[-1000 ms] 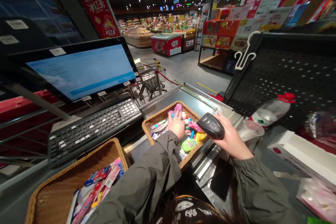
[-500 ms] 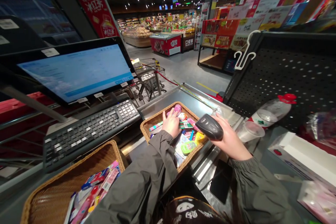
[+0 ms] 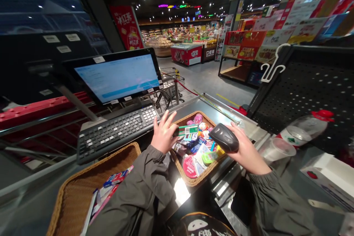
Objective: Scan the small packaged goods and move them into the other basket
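Observation:
My left hand (image 3: 163,132) pinches a slim green pack (image 3: 188,130) by one end, its other fingers raised; a white barcode label on the pack shows. The pack is over the wicker basket (image 3: 193,181), which holds several small packets, among them a round pink-lidded container (image 3: 190,166) and a green-and-white packet (image 3: 209,158). In my right hand (image 3: 246,150) is a black handheld barcode scanner (image 3: 224,138), above the basket's right side, its head towards the pack. A second wicker basket (image 3: 72,186) at the lower left holds several packets, partly hidden by my left sleeve.
Behind my left hand stand a keyboard (image 3: 118,131) and a monitor (image 3: 118,77). On the right are a plastic cup (image 3: 279,149), a red-capped bottle (image 3: 311,129), an open white carton (image 3: 332,180) and a dark phone (image 3: 243,201). A black perforated panel (image 3: 312,88) rises there.
My left hand has come up out of the basket and to the left, lifting the green pack. My right hand still holds the scanner. The view has shifted left.

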### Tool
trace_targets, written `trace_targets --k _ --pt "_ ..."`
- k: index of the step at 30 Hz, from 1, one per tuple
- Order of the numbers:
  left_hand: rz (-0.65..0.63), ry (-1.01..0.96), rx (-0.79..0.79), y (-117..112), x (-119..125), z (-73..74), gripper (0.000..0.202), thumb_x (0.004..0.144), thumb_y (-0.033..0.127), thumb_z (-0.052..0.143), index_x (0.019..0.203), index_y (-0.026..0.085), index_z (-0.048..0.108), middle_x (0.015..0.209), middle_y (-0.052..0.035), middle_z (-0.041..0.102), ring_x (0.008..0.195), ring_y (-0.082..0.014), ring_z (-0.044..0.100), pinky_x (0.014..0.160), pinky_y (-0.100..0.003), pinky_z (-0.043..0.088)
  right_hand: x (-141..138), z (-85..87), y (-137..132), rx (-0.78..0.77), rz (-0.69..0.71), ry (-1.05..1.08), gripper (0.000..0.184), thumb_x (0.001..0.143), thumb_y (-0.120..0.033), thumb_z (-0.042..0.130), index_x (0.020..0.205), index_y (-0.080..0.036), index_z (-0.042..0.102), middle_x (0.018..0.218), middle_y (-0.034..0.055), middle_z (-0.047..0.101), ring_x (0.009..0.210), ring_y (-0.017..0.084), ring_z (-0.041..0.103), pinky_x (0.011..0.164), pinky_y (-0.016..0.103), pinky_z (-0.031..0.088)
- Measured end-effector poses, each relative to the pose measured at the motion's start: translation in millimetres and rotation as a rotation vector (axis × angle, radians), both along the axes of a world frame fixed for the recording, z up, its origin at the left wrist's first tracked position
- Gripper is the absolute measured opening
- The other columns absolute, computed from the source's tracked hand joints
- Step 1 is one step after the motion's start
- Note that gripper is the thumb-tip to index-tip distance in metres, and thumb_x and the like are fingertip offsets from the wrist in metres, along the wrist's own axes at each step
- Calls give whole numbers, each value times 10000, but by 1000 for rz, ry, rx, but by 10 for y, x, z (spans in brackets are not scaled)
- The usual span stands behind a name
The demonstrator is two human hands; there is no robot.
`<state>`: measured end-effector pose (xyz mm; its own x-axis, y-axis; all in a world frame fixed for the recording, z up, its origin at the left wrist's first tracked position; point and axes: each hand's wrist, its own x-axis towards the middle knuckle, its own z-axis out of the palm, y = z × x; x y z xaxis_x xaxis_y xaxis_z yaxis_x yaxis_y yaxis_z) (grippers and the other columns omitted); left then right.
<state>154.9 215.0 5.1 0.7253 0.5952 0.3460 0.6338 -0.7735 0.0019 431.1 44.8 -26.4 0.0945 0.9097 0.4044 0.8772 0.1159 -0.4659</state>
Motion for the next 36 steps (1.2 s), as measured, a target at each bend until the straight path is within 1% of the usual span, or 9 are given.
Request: trace_targets --k 4,6,10,13,16,21,24,29,36 --pt "62 -29 98 -140 -280 24 227 830 302 630 1050 245 635 1567 -82 321 1485 -337 149 1166 -640 -25 -190 76 63 8 34 -30 687 779 -292 611 1419 -243 365 1436 129 471 1437 386 274 1137 639 245" --pt "98 -46 114 -196 -413 37 243 851 336 606 1076 250 634 1562 -87 330 1482 -332 164 1168 -632 -33 -318 119 94 11 56 -51 682 777 -274 604 1416 -237 370 1437 135 469 1440 389 265 1131 658 238" --pt "190 -88 97 -269 -693 77 280 870 404 581 1099 253 642 1571 -94 309 1488 -328 143 1166 -632 7 -611 216 135 15 140 -119 574 779 -242 592 1340 -225 470 1455 137 450 1450 392 236 1128 682 221" --pt "275 -109 77 -313 -937 107 283 873 399 583 1108 252 642 1578 -92 292 1490 -320 136 1167 -626 24 -837 294 148 48 218 -150 540 803 -227 563 1336 -211 477 1470 139 437 1456 372 233 1142 662 220" --pt "326 -122 71 -370 -1190 121 278 871 397 592 1102 252 643 1587 -89 272 1489 -322 140 1169 -622 17 -1039 353 176 56 302 -173 503 824 -243 554 1322 -202 497 1476 141 429 1459 369 224 1152 659 199" --pt "356 -201 166 -503 -1544 111 260 842 369 640 1064 235 661 1558 -126 330 1467 -342 215 1158 -644 54 -1287 373 291 62 374 -213 459 818 -238 562 1272 -171 552 1478 155 421 1461 375 205 1145 657 216" --pt "362 -238 241 -598 -1707 99 241 832 356 655 1036 227 670 1539 -139 363 1456 -344 247 1155 -650 61 -1414 375 367 87 415 -228 458 809 -226 565 1262 -163 561 1466 162 431 1462 373 205 1147 649 213" --pt "405 -215 308 -730 -1926 76 239 827 350 668 1037 234 674 1517 -137 402 1441 -343 286 1161 -641 32 -1655 398 422 109 472 -248 433 822 -249 563 1246 -161 567 1446 169 448 1465 366 196 1149 649 191" --pt "483 -165 272 -765 -2197 -4 258 812 305 684 1059 230 661 1535 -141 367 1441 -343 288 1154 -657 56 -1893 404 382 92 552 -258 463 823 -222 555 1282 -171 537 1466 162 427 1469 352 190 1151 655 174"
